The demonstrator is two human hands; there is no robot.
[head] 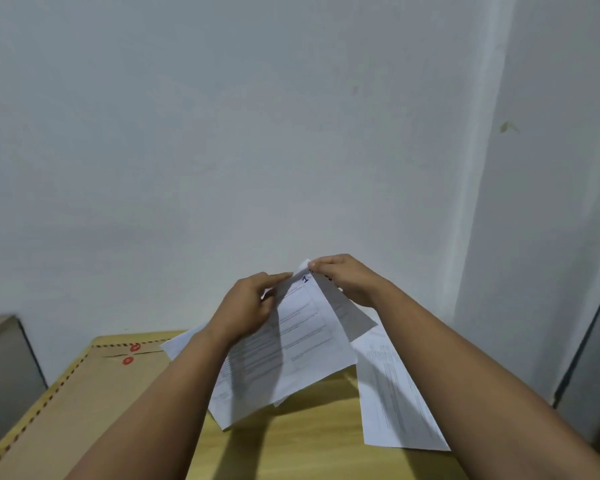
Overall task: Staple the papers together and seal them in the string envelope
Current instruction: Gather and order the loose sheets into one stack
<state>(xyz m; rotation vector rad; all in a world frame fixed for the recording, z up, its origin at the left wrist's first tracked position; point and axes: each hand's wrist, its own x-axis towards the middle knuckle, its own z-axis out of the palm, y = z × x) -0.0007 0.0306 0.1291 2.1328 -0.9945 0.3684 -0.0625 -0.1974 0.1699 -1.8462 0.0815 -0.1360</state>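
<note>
Both bare forearms reach in from the bottom edge, nearest the lens, and meet over a light wooden table [312, 441]. At far left a grey box-like unit [4, 368] stands beside the table against the wall. On the table's left part lies the string envelope [84, 400], brown kraft with a dashed red border and two red button discs near its flap; it lies flat and neither hand touches it. Further right, the left hand [246, 306] grips the raised papers [291, 344] at their upper left, fingers curled round the sheets' edge. These printed sheets are held up off the table, fanned and not squared, with a blue "1" near the top corner. The right hand [347, 278] pinches the top corner of the same papers between fingertips and thumb. Under the right forearm a separate printed sheet [392, 400] lies flat on the wood. Behind everything rises a plain pale wall [257, 133], with a corner and a dark vertical frame at far right.
</note>
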